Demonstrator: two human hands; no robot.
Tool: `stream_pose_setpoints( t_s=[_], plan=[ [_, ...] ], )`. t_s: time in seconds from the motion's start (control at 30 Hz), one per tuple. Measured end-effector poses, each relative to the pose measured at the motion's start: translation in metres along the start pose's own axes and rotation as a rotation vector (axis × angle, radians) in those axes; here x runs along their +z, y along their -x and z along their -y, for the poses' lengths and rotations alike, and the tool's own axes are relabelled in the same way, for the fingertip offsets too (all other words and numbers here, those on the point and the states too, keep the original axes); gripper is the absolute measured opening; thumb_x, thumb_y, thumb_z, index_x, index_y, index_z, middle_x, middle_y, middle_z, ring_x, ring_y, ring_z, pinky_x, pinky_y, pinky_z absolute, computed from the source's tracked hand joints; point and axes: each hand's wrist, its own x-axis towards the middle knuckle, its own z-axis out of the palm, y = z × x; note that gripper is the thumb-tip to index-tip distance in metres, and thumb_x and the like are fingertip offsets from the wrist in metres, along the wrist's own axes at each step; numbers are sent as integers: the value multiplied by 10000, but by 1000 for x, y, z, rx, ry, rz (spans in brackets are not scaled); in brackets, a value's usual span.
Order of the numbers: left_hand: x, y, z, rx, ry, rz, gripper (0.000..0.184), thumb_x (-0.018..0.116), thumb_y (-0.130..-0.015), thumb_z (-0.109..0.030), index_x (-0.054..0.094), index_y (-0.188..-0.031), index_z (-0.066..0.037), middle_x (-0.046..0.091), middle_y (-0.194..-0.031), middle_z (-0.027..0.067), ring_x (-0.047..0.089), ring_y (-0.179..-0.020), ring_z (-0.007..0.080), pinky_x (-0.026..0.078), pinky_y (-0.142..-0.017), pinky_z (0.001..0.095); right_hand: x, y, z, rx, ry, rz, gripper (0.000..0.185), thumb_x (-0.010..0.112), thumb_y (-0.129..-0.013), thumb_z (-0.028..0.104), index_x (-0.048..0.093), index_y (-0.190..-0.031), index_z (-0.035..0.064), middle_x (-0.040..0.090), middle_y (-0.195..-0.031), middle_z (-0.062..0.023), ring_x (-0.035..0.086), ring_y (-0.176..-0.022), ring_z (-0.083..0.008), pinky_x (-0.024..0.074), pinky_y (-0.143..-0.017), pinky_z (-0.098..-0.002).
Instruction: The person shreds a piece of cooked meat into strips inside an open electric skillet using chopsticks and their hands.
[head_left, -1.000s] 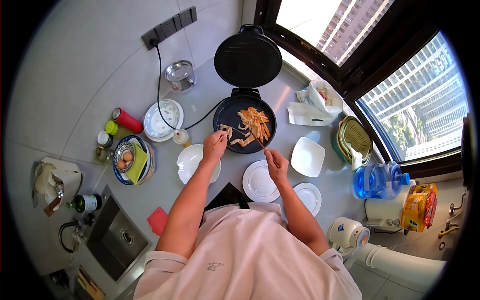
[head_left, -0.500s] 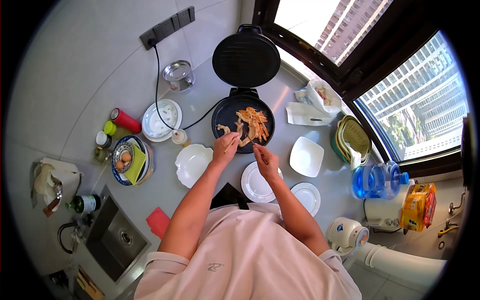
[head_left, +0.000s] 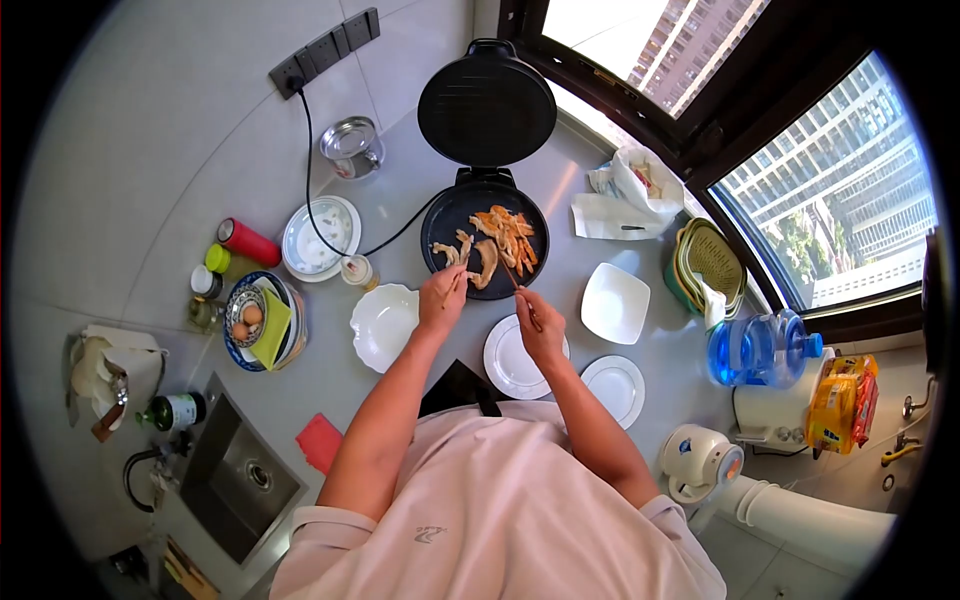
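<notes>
In front of me the black electric griddle (head_left: 457, 207) stands with its lid (head_left: 487, 105) raised. Pale meat strips (head_left: 484, 265) lie spread over the left and middle of its pan, and a heap of orange-coated strips (head_left: 507, 232) sits to the right. My left hand (head_left: 441, 300) is closed around a light wooden chopstick at the pan's front edge, close to the pale strips. Closed on a brown chopstick (head_left: 514, 281), my right hand (head_left: 541, 325) is just outside the front right rim, with the stick's tip reaching into the pan between the two groups.
A white scalloped bowl (head_left: 385, 328), a square bowl (head_left: 615, 303) and two plates (head_left: 515, 357) surround the griddle's front. The power cord (head_left: 308, 160) runs leftward to the wall socket. Baskets (head_left: 712, 262) and a blue water bottle (head_left: 757, 348) stand right; a sink (head_left: 240, 480) is left.
The pale strips at the pan's left and middle have shifted and lie more apart. My left hand has drawn slightly back and left, my right hand slightly right. The whole view has shifted a little.
</notes>
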Motion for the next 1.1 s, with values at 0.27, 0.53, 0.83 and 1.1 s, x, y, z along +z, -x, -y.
stream_pose_setpoints(
  t_s=[0.27,0.53,0.83,1.1],
  plan=[
    [-9,5,-1,45,1,-26,162,733,-1005,-158,764,-1128,-57,784,-972,193,769,-902,402,604,-776,450,-3,-4,-3,-130,-83,36,157,744,-1033,167,780,-1131,50,804,-1059,-176,777,-880,-360,602,-780,-415],
    [4,1,-1,61,30,3,180,733,-1006,-168,766,-1136,-47,780,-980,201,764,-910,402,605,-798,448,11,-11,-11,-51,-164,103,166,736,-1050,149,781,-1159,32,744,-821,-148,662,-625,-173,522,-616,-315],
    [5,-7,-7,-93,40,104,198,755,-971,-222,787,-1035,-37,777,-870,194,782,-800,360,595,-715,436,7,-8,-13,11,-177,172,168,723,-1061,127,763,-1158,-4,710,-754,-102,553,-590,-93,459,-567,-285],
    [4,-15,-1,-161,16,69,205,743,-966,-233,799,-1020,-43,782,-863,181,786,-800,343,596,-721,415,5,-5,-34,-62,-200,63,168,729,-1063,126,767,-1153,-11,674,-740,-73,522,-617,-58,440,-578,-259]
  ],
)
